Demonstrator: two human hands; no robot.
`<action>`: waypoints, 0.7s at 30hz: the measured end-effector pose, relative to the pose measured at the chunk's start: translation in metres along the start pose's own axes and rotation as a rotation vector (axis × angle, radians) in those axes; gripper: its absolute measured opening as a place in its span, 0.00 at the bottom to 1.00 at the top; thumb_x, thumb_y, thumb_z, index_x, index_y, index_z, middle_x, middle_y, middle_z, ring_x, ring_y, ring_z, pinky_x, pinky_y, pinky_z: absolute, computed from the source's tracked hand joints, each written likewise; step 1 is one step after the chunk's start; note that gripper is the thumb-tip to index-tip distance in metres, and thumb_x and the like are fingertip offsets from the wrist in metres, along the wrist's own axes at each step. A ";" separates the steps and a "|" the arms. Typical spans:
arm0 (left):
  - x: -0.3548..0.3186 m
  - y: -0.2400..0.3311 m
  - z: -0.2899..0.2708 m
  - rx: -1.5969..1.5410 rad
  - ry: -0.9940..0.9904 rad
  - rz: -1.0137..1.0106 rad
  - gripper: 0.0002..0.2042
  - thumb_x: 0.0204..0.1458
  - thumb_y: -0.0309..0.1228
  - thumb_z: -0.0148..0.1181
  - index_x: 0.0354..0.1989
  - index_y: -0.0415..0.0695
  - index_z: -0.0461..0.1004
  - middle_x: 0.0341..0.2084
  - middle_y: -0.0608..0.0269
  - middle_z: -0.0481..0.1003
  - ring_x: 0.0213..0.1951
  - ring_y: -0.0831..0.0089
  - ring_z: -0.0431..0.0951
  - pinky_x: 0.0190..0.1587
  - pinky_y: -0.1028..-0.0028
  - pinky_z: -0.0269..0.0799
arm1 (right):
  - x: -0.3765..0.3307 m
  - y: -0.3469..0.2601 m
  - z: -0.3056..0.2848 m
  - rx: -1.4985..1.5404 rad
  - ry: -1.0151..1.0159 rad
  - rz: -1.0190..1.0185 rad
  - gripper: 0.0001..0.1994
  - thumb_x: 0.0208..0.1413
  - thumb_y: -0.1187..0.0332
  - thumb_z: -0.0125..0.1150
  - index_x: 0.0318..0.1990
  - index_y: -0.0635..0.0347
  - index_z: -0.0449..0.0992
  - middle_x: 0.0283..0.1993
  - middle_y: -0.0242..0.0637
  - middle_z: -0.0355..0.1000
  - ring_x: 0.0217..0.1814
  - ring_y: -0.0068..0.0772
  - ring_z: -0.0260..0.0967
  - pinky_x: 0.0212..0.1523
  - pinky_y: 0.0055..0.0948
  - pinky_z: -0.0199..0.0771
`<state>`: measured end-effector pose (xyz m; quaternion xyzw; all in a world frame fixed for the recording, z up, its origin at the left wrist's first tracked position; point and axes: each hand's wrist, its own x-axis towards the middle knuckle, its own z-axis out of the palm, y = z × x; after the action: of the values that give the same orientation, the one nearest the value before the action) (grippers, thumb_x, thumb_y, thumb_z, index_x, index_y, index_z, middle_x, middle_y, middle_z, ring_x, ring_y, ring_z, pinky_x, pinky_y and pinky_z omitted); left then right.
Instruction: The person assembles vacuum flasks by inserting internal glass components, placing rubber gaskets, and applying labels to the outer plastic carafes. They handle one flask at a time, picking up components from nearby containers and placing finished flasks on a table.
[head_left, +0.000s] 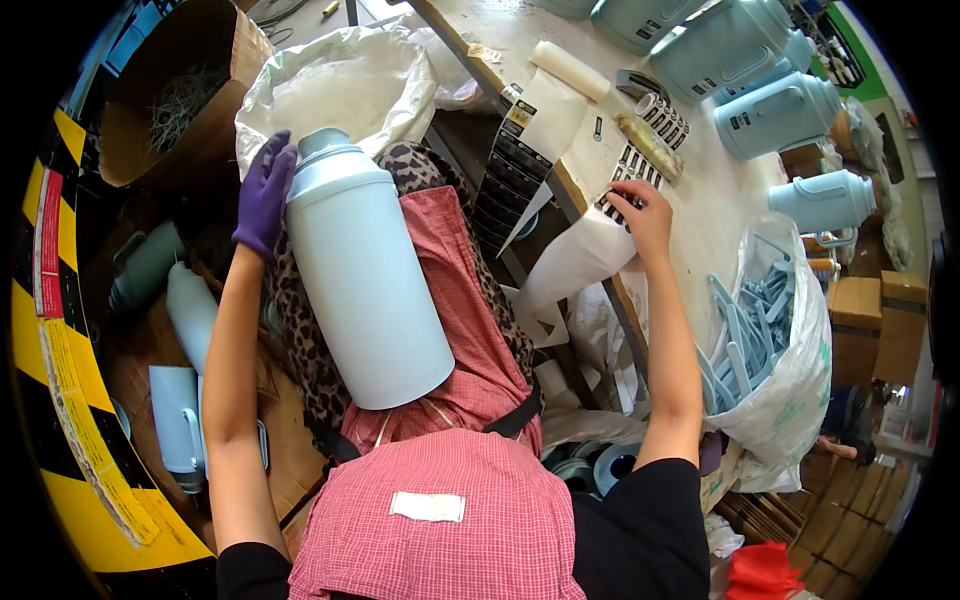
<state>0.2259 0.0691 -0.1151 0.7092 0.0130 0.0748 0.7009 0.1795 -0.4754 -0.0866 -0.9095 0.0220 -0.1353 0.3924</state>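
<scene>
Pale blue plastic flask body [365,275] lay across the lap at frame centre, purple-gloved left hand [264,195] closed its grip around the flask's neck, bare right hand [640,212] pinched, it seemed, a sheet of black labels [622,178] on the worktop [715,200], upper right.

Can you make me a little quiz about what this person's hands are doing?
1. True or false: the left hand wears a purple glove.
2. What does the right hand touch? A) the label sheet B) the bag of handles C) a red cloth
3. Fill in: the pale blue flask lies on the person's ____.

Key: 1 true; 2 A; 3 lap.
</scene>
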 end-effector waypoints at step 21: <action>-0.156 0.089 0.042 0.267 0.038 0.111 0.09 0.54 0.39 0.63 0.37 0.48 0.81 0.49 0.58 0.76 0.53 0.59 0.69 0.59 0.63 0.60 | -0.102 -0.244 0.149 1.168 -0.473 0.354 0.06 0.55 0.81 0.70 0.39 0.67 0.81 0.38 0.33 0.80 0.39 0.18 0.74 0.44 0.18 0.73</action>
<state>0.0690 0.0070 -0.0406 0.7944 -0.0034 0.1245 0.5945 0.1042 -0.1864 -0.0325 -0.5346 0.0076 0.1452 0.8325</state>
